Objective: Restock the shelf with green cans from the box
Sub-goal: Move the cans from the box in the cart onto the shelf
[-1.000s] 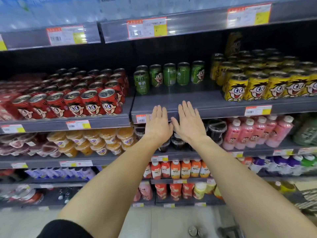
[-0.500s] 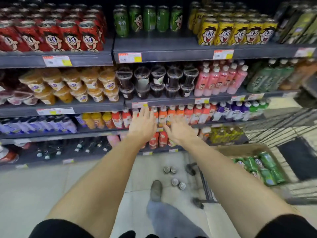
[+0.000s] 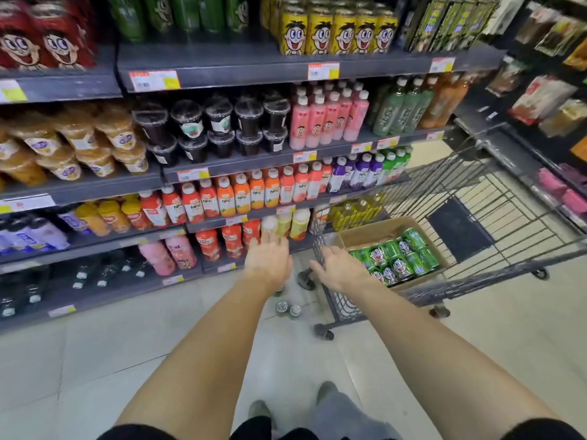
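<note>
Beside the cart (image 3: 476,192): right hand (image 3: 341,268) fingers spread, empty; left hand (image 3: 268,258) likewise.
Green cans (image 3: 397,258): rigid, smooth, probably weighty; grasp round the sides.

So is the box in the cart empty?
No. The box still holds green cans, lying packed together along its near side; bare cardboard shows behind them.

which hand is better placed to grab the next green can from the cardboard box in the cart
Probably the right hand: it hovers open at the wire cart's near edge beside the cardboard box of green cans; the left hand is farther away.
</note>
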